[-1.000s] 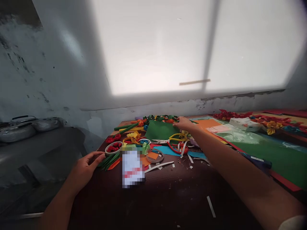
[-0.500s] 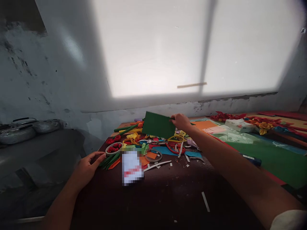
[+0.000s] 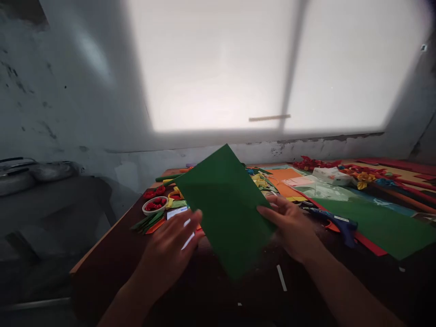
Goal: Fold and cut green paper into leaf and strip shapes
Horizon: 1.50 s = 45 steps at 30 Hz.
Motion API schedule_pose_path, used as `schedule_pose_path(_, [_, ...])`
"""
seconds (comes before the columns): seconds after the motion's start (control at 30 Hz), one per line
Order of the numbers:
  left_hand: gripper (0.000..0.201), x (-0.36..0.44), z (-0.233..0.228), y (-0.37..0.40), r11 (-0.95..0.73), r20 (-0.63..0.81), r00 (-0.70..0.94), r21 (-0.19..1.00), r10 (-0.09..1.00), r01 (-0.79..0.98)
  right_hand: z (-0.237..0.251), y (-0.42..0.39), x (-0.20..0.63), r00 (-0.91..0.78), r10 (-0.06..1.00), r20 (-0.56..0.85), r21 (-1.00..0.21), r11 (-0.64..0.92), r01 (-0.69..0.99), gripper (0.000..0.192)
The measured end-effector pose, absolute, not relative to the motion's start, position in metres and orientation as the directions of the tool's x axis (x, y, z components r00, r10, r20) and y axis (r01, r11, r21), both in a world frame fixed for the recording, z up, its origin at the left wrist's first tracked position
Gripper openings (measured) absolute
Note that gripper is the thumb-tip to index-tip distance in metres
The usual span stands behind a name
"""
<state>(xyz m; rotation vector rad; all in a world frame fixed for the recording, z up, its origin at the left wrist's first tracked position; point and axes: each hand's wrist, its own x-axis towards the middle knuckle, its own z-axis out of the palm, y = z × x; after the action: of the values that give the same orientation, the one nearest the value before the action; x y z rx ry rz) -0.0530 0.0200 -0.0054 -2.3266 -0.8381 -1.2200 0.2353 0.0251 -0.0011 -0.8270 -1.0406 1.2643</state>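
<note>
A green sheet of paper (image 3: 226, 209) is held up at a slant above the table, pinched at its right edge by my right hand (image 3: 289, 227). My left hand (image 3: 170, 252), somewhat blurred, is beside the sheet's lower left edge with its fingers apart; whether a fingertip touches the paper I cannot tell. Behind my left hand a phone (image 3: 177, 212) shows in part. Left of it lie green paper strips (image 3: 148, 222) and a white ring (image 3: 145, 210) with red paper pieces inside. The sheet hides much of the craft scraps at the back.
On the right, a blue glue gun (image 3: 340, 222) lies by large green sheets (image 3: 391, 231) and clear plastic film. A tissue pack (image 3: 332, 176) and red paper flowers (image 3: 316, 164) are farther back. A white strip (image 3: 281, 278) rests near the front. Metal pots (image 3: 54, 171) stand at far left.
My right hand has brought the green sheet nearer and turned it corner-up. My left hand has left the green strips and moved right, toward the sheet.
</note>
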Motion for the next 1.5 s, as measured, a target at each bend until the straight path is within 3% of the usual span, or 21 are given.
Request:
schedule_pose_path(0.03, [0.058,-0.044,-0.007,0.016,-0.79,0.82,0.497,-0.094,0.284,0.606,-0.009,0.013,0.237,-0.038,0.994,0.107,-0.923,0.085,-0.374,0.031])
schedule_pose_path(0.1, [0.049,-0.032,-0.012,0.009,-0.836,0.818,0.494,-0.029,0.296,0.549,-0.017,-0.005,0.243,-0.087,0.994,0.066,-0.918,0.026,-0.396,0.032])
schedule_pose_path(0.2, [0.036,-0.026,-0.023,0.0,-0.878,0.827,0.403,0.206,0.392,0.433,-0.017,-0.018,0.252,-0.189,0.977,0.099,-0.933,0.025,-0.358,0.045])
schedule_pose_path(0.3, [0.041,-0.028,-0.03,-0.01,-0.871,0.752,0.441,0.398,0.49,0.288,-0.011,-0.02,0.253,-0.285,0.953,0.104,-0.927,-0.011,-0.374,0.065])
schedule_pose_path(0.4, [0.044,-0.029,-0.034,-0.021,-0.776,0.62,0.475,0.565,0.624,0.281,-0.008,-0.018,0.241,-0.203,0.975,0.093,-0.931,0.013,-0.366,0.081])
schedule_pose_path(0.47, [0.049,-0.026,-0.036,-0.027,-0.674,0.557,0.401,0.689,0.727,0.266,-0.01,-0.018,0.231,-0.099,0.99,0.104,-0.95,0.069,-0.304,0.066])
schedule_pose_path(0.53, [0.064,-0.017,-0.038,-0.034,-0.553,0.493,0.305,0.819,0.815,0.154,-0.016,-0.02,0.224,0.06,0.986,0.159,-0.974,0.166,-0.152,0.038])
schedule_pose_path(0.57, [0.073,-0.01,-0.038,-0.038,-0.485,0.45,0.276,0.872,0.849,0.071,-0.02,-0.023,0.22,0.14,0.966,0.217,-0.974,0.224,-0.036,0.027])
schedule_pose_path(0.63, [0.072,0.008,-0.038,-0.046,-0.289,0.296,0.083,0.953,0.952,-0.088,-0.027,-0.029,0.212,0.218,0.892,0.397,-0.91,0.352,0.218,0.025])
schedule_pose_path(0.73, [0.066,0.034,-0.037,-0.058,-0.143,0.162,0.048,0.952,0.986,-0.27,-0.034,-0.04,0.197,0.032,0.781,0.624,-0.708,0.548,0.445,0.026])
schedule_pose_path(0.87, [0.05,0.047,-0.031,-0.061,0.026,-0.011,0.055,0.962,0.998,-0.272,-0.029,-0.052,0.186,-0.227,0.718,0.658,-0.531,0.655,0.537,0.015])
schedule_pose_path(0.97, [0.047,0.042,-0.018,-0.056,0.035,-0.047,-0.041,0.966,0.998,-0.256,-0.019,-0.059,0.195,-0.178,0.719,0.672,-0.588,0.664,0.462,0.021])
schedule_pose_path(1.03, [0.046,0.039,-0.01,-0.055,0.111,-0.095,0.079,0.967,0.992,-0.231,-0.011,-0.06,0.202,0.01,0.781,0.625,-0.744,0.591,0.313,0.038])
schedule_pose_path(1.1, [0.046,0.039,-0.006,-0.059,0.185,-0.139,0.257,0.969,0.956,-0.164,-0.002,-0.057,0.205,-0.005,0.914,0.406,-0.914,0.406,0.02,0.069])
schedule_pose_path(1.13, [0.047,0.041,-0.005,-0.062,0.197,-0.15,0.317,0.973,0.936,-0.123,0.003,-0.054,0.204,-0.093,0.96,0.265,-0.961,0.254,-0.11,0.073])
schedule_pose_path(1.2, [0.049,0.044,-0.007,-0.068,0.19,-0.155,0.354,0.979,0.922,-0.068,0.009,-0.047,0.2,-0.216,0.973,0.083,-0.958,0.019,-0.286,0.056])
schedule_pose_path(1.27, [0.048,0.047,-0.01,-0.072,0.186,-0.157,0.344,0.981,0.926,-0.052,0.013,-0.04,0.195,-0.249,0.969,0.012,-0.918,-0.087,-0.387,0.04])
schedule_pose_path(1.5, [0.047,0.048,-0.019,-0.073,0.23,-0.19,0.341,0.97,0.921,-0.081,0.011,-0.032,0.198,-0.269,0.963,0.015,-0.885,-0.113,-0.452,0.035])
